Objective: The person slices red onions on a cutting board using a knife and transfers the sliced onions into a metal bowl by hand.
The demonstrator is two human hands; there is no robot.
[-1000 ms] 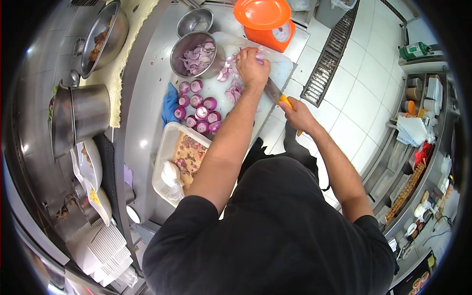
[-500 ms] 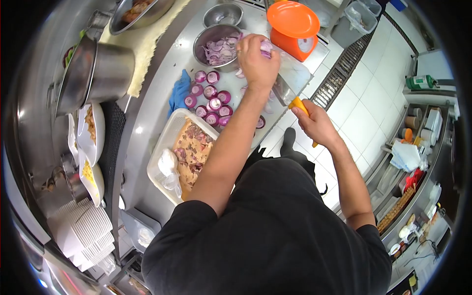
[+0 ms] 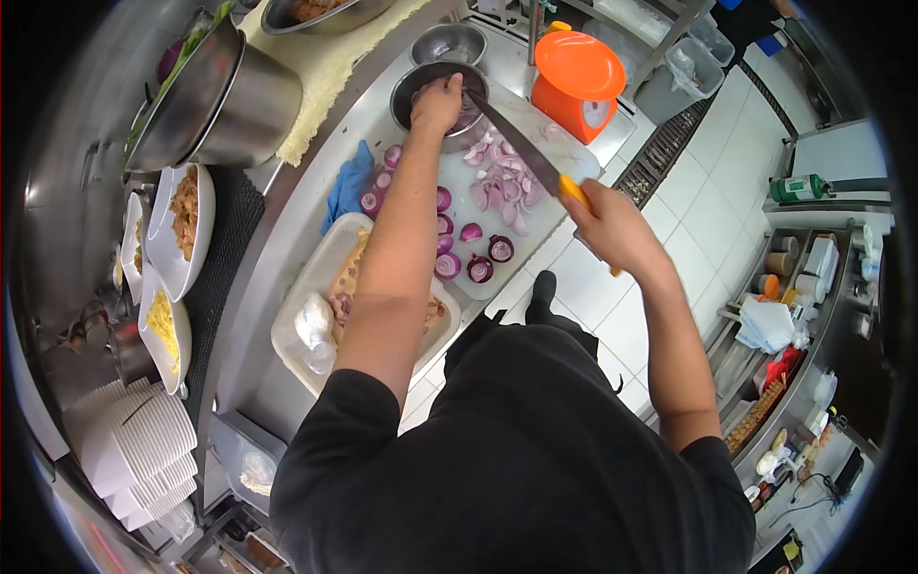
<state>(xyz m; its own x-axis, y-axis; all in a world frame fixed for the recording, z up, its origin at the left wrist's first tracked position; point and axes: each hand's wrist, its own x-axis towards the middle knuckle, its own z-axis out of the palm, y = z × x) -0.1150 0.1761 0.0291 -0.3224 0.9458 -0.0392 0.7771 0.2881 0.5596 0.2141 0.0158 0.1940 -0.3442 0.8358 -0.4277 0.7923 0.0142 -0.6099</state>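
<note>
My left hand [image 3: 438, 105] reaches into a metal bowl [image 3: 404, 96]; its fingertips point down inside and are mostly hidden, with sliced onion beneath them. In my right hand [image 3: 612, 225] is a large knife [image 3: 524, 148], gripped by its yellow handle, its blade slanting over the cutting board [image 3: 564, 148] with the tip near the bowl's rim. Loose red onion slices [image 3: 507, 187] lie spread on the board below the blade. Several trimmed red onions [image 3: 480, 269] rest nearer me, some hidden behind my left forearm.
An orange scale [image 3: 579, 72] stands beyond the board, and a second metal bowl [image 3: 448, 43] behind the first. A blue cloth [image 3: 349, 187] and a white plastic tub [image 3: 292, 335] with food and a bag sit to the left. Steel pots [image 3: 249, 110] stand farther left.
My left hand has moved from above the board, with onion in it, into the bowl. The knife has lifted and its blade now points toward the bowl. The camera view has shifted slightly.
</note>
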